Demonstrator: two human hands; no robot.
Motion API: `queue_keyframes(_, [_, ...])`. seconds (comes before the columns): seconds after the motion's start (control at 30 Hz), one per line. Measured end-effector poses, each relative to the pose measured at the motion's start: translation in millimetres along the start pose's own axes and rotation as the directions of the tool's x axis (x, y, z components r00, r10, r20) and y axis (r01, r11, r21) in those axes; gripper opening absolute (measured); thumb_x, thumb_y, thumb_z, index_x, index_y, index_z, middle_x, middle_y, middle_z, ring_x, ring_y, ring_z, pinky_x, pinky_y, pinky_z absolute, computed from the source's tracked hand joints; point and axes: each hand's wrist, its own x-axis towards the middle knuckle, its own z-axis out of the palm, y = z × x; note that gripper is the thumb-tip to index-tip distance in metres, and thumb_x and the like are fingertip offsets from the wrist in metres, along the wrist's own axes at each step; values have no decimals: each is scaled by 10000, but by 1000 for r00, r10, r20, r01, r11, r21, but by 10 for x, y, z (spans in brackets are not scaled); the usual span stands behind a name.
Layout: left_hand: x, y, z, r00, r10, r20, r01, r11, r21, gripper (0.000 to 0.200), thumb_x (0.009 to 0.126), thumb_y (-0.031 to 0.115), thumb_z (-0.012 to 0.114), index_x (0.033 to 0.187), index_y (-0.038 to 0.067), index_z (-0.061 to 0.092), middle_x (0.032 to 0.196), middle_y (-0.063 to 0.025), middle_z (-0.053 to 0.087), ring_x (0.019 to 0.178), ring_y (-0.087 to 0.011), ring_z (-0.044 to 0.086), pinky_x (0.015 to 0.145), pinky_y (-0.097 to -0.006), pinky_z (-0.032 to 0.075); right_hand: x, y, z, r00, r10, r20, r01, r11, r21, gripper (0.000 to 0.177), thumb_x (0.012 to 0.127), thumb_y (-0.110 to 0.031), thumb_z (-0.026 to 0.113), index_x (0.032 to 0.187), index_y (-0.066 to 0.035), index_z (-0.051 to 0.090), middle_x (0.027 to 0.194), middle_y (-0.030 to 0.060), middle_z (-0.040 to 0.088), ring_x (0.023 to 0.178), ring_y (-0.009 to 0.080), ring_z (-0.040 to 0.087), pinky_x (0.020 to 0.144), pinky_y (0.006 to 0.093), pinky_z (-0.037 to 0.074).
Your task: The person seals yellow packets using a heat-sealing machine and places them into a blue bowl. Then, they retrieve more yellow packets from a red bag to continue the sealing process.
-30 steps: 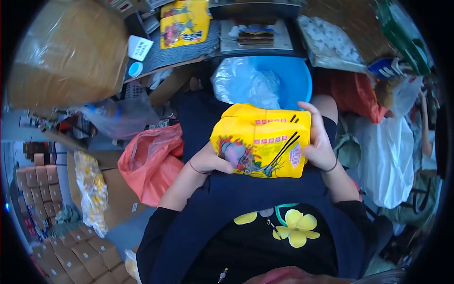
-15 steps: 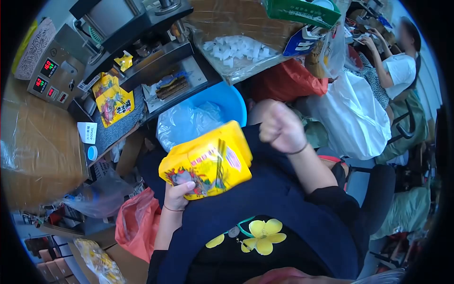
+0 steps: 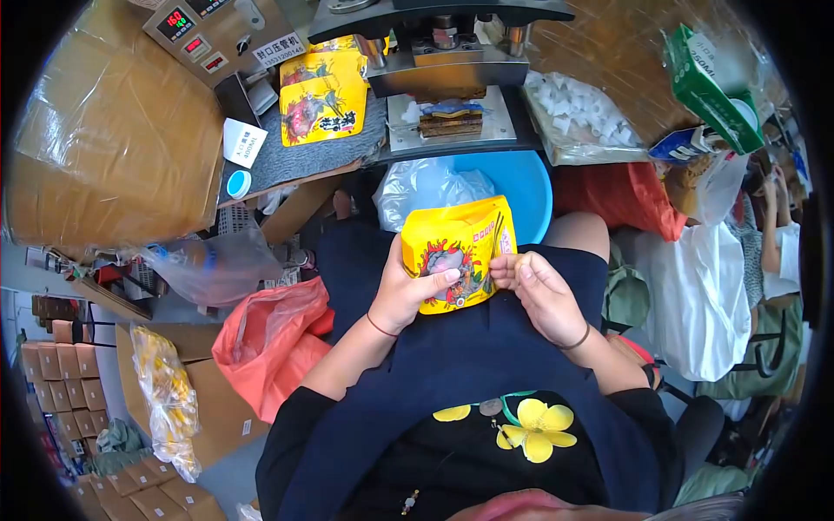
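Observation:
My left hand (image 3: 407, 288) grips yellow printed packaging pouches (image 3: 465, 227) over my lap, its thumb lying across the front print. More than one layer seems to be in the bundle. At the bundle's lower right edge is my right hand (image 3: 547, 297), with its fingers curled and pinched against the pouch edge. Just beyond the pouches stands a blue tub (image 3: 526, 191) with a clear plastic bag (image 3: 417, 193) in it. More yellow pouches (image 3: 323, 108) lie on the grey mat to the left of the press machine (image 3: 447, 74).
White plastic pieces (image 3: 582, 108) fill a tray right of the press. A green box (image 3: 708, 82) stands farther right. Left are a large taped carton (image 3: 113, 139), a blue cap (image 3: 239, 182) and a red plastic bag (image 3: 274, 339). A white sack (image 3: 699, 295) and another person's arm (image 3: 771, 221) are at right.
My right hand has come down from the raised position on the right to the pouches' edge. The view has turned, and the pouches now stand more upright in my left hand.

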Motion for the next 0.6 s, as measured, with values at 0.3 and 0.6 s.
queue_keyframes(0.3, [72,172,-157,999,-41,23,40,998,46,674,757,96,811,1346,44,486,1255,-94,625,1162,-226,623,1042,-376,473,272,-102,57,908,-3,418,-324,628,708,183,1084,-234,454,970,-97,496,829,8,504,650,119,473,664,264,418])
queue_keyframes(0.6, [553,1076,-2014,958,286,-25,-285,957,48,741,699,157,809,1374,30,532,1298,-129,585,1195,-298,579,1047,-435,446,-379,-2043,-2922,276,-808,-520,574,573,-585,167,1069,-238,493,955,-116,511,746,-19,455,600,91,446,521,256,376])
